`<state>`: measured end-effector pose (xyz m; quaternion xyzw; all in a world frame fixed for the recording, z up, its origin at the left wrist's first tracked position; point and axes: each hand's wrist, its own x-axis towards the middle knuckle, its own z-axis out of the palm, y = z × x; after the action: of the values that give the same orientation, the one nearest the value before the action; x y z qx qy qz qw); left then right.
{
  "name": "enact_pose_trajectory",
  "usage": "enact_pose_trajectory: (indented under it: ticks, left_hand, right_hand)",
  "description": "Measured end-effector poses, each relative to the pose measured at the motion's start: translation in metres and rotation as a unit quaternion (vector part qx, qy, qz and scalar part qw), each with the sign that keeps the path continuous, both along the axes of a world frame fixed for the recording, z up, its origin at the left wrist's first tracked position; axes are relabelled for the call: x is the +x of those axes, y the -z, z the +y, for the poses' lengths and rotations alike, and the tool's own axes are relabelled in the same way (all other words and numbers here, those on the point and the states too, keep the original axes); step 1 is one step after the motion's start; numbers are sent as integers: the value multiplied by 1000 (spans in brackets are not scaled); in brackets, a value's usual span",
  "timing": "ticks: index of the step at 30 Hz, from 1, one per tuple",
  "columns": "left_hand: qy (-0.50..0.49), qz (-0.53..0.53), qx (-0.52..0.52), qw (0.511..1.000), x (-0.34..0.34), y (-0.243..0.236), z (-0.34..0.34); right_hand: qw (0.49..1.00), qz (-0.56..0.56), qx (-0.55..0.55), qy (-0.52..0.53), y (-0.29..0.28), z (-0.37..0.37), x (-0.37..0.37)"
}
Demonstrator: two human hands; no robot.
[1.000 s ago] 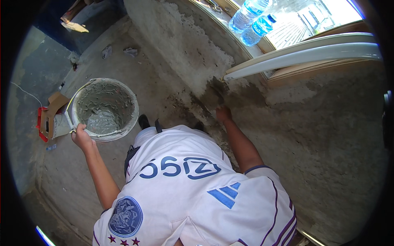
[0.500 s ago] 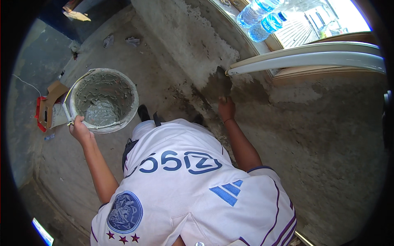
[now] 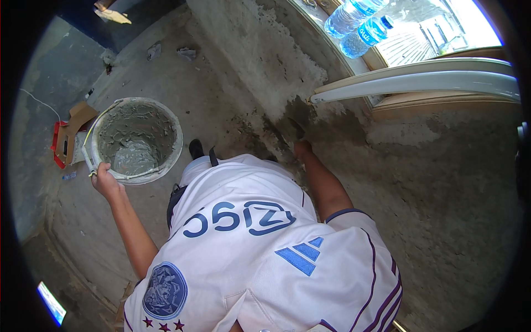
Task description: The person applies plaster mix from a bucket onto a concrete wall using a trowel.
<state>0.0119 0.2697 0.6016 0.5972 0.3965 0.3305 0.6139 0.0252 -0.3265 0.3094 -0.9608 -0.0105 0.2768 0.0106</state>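
My left hand (image 3: pixel 105 180) is closed on the near-left rim of a pale bucket (image 3: pixel 176 145), beside its wire handle. Wet grey mortar (image 3: pixel 135 157) lies in the bottom, and more is smeared up the inner walls. My right hand (image 3: pixel 302 148) is closed low against the wall, around what looks like a trowel. The dark, narrow trowel blade (image 3: pixel 297 127) points away from me along the wall, seen nearly edge-on; its handle is hidden in my fist. A dark damp patch (image 3: pixel 337 127) spreads over the wall beside it, below the window frame.
Two water bottles (image 3: pixel 362 37) stand on the windowsill at the upper right. A white window frame (image 3: pixel 420 83) juts out over the wall. Left of the bucket lies an opened cardboard box (image 3: pixel 72 130). Crumpled scraps (image 3: pixel 186 53) are on the floor farther off.
My right hand has drawn slightly back toward me, and the trowel blade has turned to show narrower. The bucket is tilted a little differently, with my left hand still on its rim.
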Motion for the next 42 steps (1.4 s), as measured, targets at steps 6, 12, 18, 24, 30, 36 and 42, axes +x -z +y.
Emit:
enact_pose_trajectory:
  ticks: [6,12,18,24,30,36,42]
  left_hand:
    - [-20,5,3,1000,2,-8,-11]
    - [-4,6,0,1000,2,-6,-6]
    - [5,-5,-28,1000,3,2,3]
    - [11,-15,-37,999,4,4,4]
    - [24,-17,-21,999,7,-8,-4]
    - [45,-7,-11,999,1,-1,7]
    - [38,-6,-38,999,5,-9,0]
  right_hand:
    - [994,46,-54,-85,-35,1,31]
    - [983,-163,4,80,-74,30,16]
    - [874,-255,190,368,-143,68,-25]
    - [901,-146,172,371,-107,51,-57]
    - [988,-46,18,146,-37,15,-37]
    - [993,88,-36,-72,-80,15,3]
    - [987,-145,-74,14,-122,45,-12]
